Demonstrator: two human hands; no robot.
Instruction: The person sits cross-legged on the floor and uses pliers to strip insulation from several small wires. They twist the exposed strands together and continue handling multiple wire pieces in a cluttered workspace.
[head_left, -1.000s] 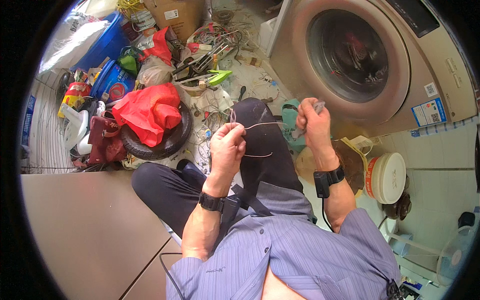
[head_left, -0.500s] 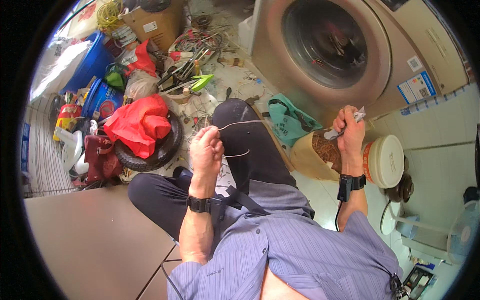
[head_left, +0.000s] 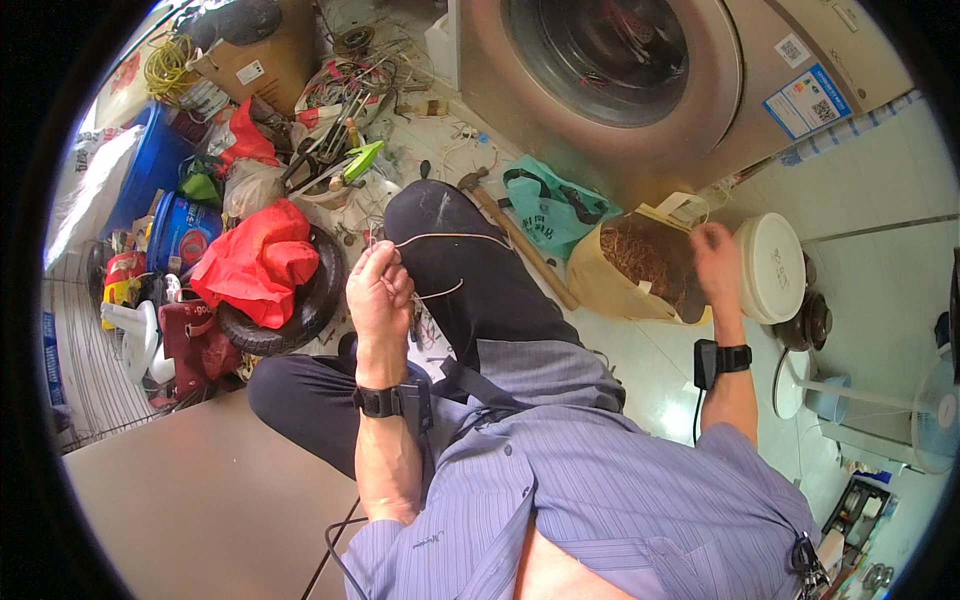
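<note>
My left hand [head_left: 380, 285] is closed in a pinch above my folded legs. From its fingers a thin pale wire [head_left: 455, 236] runs right across my dark-trousered knee, and a second, shorter end sticks out lower. My right hand [head_left: 717, 262] hangs at the right rim of a tan bag [head_left: 607, 275], with its fingers bent but smeared by motion. Inside the bag lies a tangle of thin reddish-brown strands [head_left: 640, 252]. Whether the right hand holds anything does not show.
A hammer [head_left: 522, 240] lies between my knee and the teal plastic bag [head_left: 556, 208]. Ahead stands a washing machine [head_left: 735, 60]; a lidded white bucket [head_left: 772, 268] is at the right. Leftward are a tyre [head_left: 325, 300] under a red bag [head_left: 258, 262], blue tubs and scattered tools.
My right hand was shut on a crumpled pale thing that no longer shows in it. The tan bag's mouth now appears wider. My left hand keeps its pinch on the wire; the view has shifted slightly.
</note>
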